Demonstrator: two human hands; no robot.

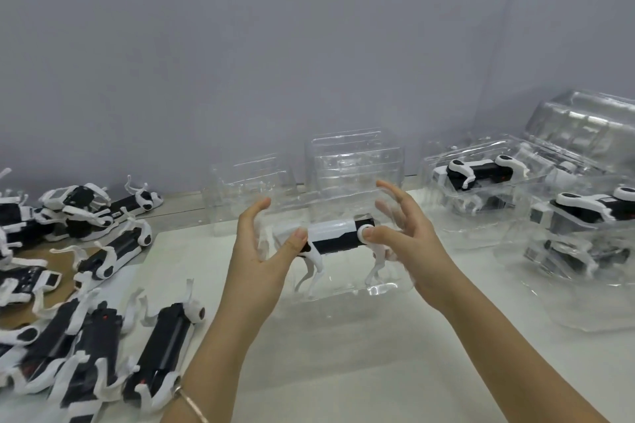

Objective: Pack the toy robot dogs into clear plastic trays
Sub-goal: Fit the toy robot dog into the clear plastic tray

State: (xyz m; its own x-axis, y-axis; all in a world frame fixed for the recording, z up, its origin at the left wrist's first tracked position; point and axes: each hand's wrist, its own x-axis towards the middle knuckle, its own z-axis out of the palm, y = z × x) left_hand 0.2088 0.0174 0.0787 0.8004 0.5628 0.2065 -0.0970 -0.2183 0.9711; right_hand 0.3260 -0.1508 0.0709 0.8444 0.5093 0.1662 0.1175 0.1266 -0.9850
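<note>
A black-and-white toy robot dog sits inside a clear plastic tray at the table's centre. My left hand grips the tray's left end, thumb pressed on the dog's front. At the tray's right end is my right hand, its thumb on the dog's white hip joint and its fingers spread over the plastic. Several loose dogs lie in a heap at the left. Packed trays with dogs inside stand at the right.
Empty clear trays stand behind my hands against the grey wall. More clear shells are stacked at the far right. A brown cardboard sheet lies under the dogs at the left. The table top is white.
</note>
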